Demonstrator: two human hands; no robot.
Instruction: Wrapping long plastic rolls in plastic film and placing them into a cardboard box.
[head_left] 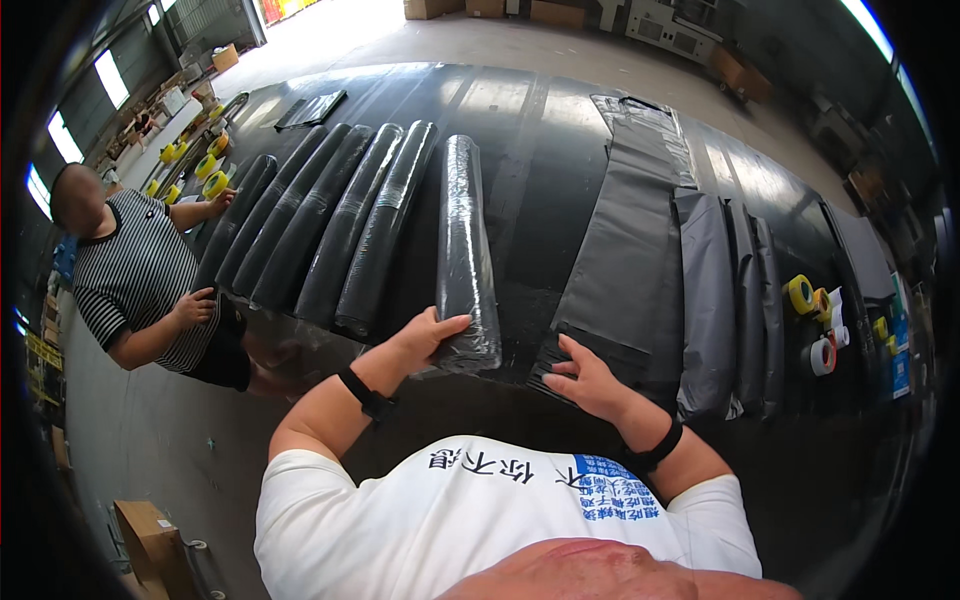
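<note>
My left hand (425, 335) rests on the near end of a black wrapped roll (467, 250) lying lengthwise on the long black table (540, 130). My right hand (585, 378) lies flat, fingers spread, on the near end of a stack of flat grey-black folded sheets (625, 250) just right of that roll. Several more black rolls (330, 225) lie side by side to the left.
A person in a striped top (140, 280) stands at the table's left side, hands on the leftmost roll. Folded grey bags (735, 300) lie at the right, with tape rolls (815, 320) beyond. More yellow tape rolls (205, 170) sit far left. A cardboard box (150, 540) stands on the floor.
</note>
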